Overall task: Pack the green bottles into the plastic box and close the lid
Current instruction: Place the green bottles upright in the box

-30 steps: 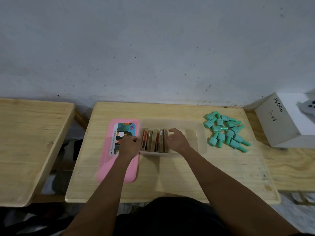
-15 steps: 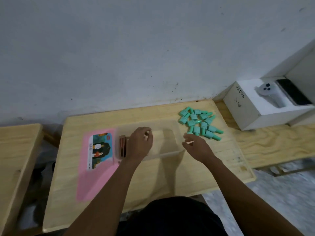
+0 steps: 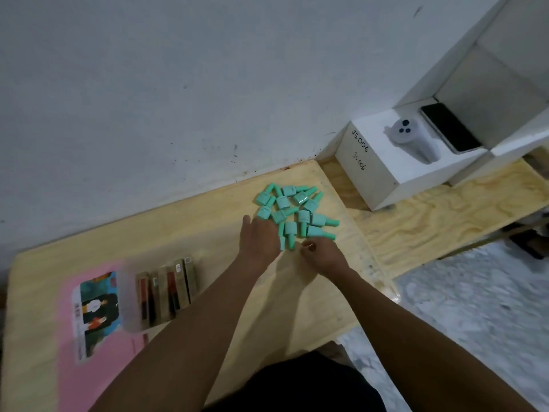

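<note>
Head view: the green bottles (image 3: 292, 212) lie on their sides in a loose heap at the far right corner of the wooden table (image 3: 208, 221), none of them in the plastic box (image 3: 130, 295). The left hand (image 3: 260, 239) lies flat with its fingers stretched out, fingertips touching the bottles on the heap's near left side and gripping nothing. The right hand (image 3: 323, 252) sits just beside the heap's near edge with its fingers curled. Whether it pinches a bottle cannot be told.

The clear box stands open in the table's left half and holds a row of narrow cartons (image 3: 166, 289) standing on end. Its pink lid (image 3: 98, 370), bearing a picture label, lies flat beside it toward the left edge. Off the table's right edge, a white box (image 3: 374, 179) marked JS006 carries a phone (image 3: 450, 127).
</note>
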The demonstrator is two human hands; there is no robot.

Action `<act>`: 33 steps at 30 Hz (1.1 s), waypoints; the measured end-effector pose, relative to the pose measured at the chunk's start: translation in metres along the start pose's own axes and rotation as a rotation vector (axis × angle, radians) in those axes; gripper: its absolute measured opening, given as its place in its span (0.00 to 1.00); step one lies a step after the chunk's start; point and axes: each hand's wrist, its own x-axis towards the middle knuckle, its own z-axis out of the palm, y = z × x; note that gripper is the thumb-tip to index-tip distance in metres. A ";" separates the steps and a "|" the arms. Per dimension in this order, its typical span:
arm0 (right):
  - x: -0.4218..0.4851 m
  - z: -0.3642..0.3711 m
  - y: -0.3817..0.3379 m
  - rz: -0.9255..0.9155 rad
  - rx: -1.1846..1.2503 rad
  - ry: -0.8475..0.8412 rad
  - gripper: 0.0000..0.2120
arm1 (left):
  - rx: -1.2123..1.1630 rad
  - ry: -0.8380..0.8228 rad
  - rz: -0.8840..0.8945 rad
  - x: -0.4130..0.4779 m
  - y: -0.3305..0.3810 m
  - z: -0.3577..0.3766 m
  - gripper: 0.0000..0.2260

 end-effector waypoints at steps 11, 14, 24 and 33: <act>0.021 0.019 -0.022 0.137 -0.012 0.024 0.17 | -0.197 -0.204 -0.225 0.039 0.021 0.017 0.07; 0.021 0.021 -0.025 0.159 0.040 0.021 0.17 | -0.320 -0.257 -0.264 0.042 0.019 0.019 0.08; 0.020 0.022 -0.031 0.207 0.141 0.038 0.16 | -1.727 -0.330 -0.577 0.026 -0.010 -0.037 0.12; -0.009 -0.008 -0.019 0.038 0.231 0.187 0.12 | -1.748 -0.154 -0.533 -0.016 -0.060 -0.040 0.10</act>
